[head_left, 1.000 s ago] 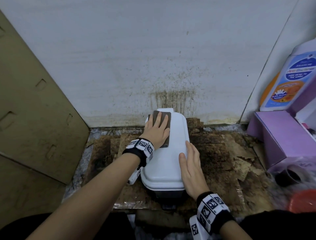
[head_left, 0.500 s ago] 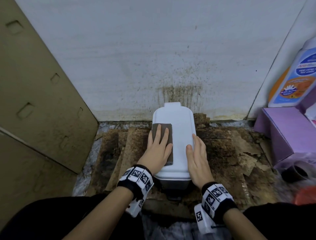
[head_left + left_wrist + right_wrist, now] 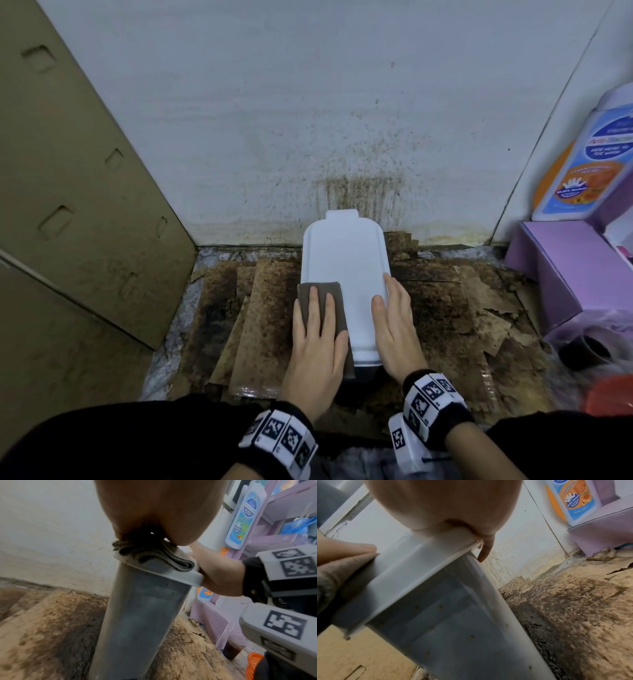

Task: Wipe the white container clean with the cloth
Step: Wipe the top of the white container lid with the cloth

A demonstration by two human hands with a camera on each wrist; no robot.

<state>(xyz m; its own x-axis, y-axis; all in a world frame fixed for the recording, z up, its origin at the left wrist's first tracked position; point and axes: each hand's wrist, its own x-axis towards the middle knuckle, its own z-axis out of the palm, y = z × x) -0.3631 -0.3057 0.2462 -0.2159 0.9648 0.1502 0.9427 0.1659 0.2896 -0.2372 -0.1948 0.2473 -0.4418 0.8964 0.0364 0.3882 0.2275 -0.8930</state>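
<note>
White container [image 3: 344, 274] upright against the wall, top flat; folded brown cloth [image 3: 325, 301] (near-left edge) on it.

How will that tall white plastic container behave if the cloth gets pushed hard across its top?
The tall white plastic container is narrow for its height, so it could tip sideways. The right hand resting flat on its edge probably steadies it. The folded brown cloth under the left hand looks soft, likely gliding over the smooth top.

On the bottle [image 3: 587, 164] at my far right I can read only "Anti-" on its label; the smaller print is too blurred.
</note>
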